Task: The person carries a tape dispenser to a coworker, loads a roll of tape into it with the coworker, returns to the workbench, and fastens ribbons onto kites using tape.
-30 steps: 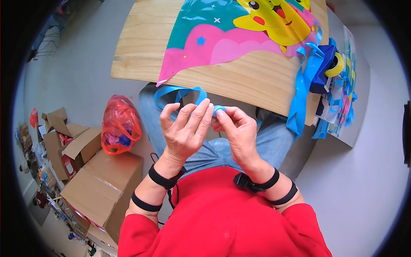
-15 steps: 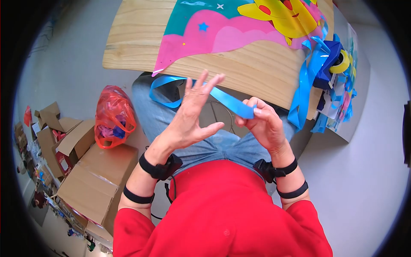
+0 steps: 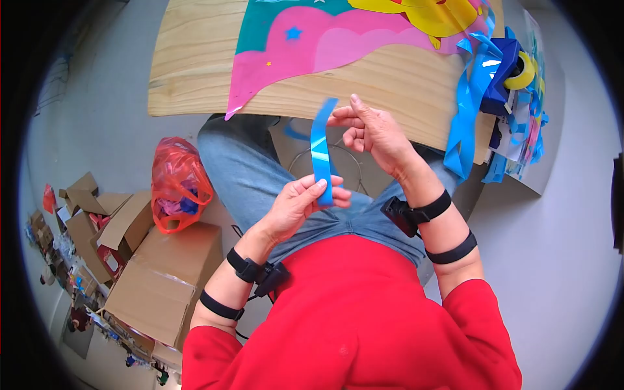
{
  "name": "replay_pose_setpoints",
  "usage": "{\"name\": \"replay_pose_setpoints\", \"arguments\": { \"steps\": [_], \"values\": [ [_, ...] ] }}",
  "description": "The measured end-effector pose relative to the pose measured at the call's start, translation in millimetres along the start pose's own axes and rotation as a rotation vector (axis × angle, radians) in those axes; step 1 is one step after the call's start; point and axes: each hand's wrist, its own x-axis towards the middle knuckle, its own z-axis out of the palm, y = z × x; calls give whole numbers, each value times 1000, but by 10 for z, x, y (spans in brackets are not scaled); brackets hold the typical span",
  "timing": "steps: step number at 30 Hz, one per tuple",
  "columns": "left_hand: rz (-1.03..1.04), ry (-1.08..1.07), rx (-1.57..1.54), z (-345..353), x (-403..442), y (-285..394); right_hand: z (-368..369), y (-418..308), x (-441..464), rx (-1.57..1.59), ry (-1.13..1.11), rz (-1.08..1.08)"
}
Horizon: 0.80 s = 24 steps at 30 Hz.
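My left hand (image 3: 294,207) pinches one end of a shiny blue ribbon (image 3: 320,146) between thumb and fingers, above my lap. From there the strip rises towards the table edge, and its upper end is blurred. My right hand (image 3: 383,140) is beside the upper part of the ribbon, fingers loosely bent and apart, thumb raised. A fingertip comes close to the strip; whether it touches I cannot tell. Below the table edge, behind the strip, another bit of blue ribbon (image 3: 296,132) shows.
On the wooden table (image 3: 188,71) lies a pink and green sheet (image 3: 279,65) with a yellow cartoon figure (image 3: 445,19). At right are hanging blue ribbons (image 3: 460,136), a blue tape dispenser (image 3: 500,75) and a yellow tape roll (image 3: 520,71). A red plastic bag (image 3: 179,175) and cardboard boxes (image 3: 156,279) stand left.
My left hand has gone from open to holding the ribbon, lower down. My right hand has let go of the ribbon's end and moved up. The strip now stands nearly upright.
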Motion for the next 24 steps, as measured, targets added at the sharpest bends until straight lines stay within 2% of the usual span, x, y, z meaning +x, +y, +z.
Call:
{"name": "replay_pose_setpoints", "arguments": {
  "steps": [4,8,16,19,20,23,24],
  "values": [
    [45,81,50,-61,1,17,38,254,-88,-258,222,-68],
    [50,85,76,-110,34,-11,10,507,-205,-274,162,132],
    [67,162,236,-136,31,-41,346,484,108,-177,100,-95],
    [286,681,868,-100,-45,148,477,426,186,-228,107,-186],
    [613,782,1047,-183,-50,178,518,400,195,-228,79,-210],
    [954,1013,1466,-328,-149,493,630,350,205,-224,11,-292],
    [997,1027,1496,-388,-152,582,674,353,213,-225,-6,-326]
  ]
}}
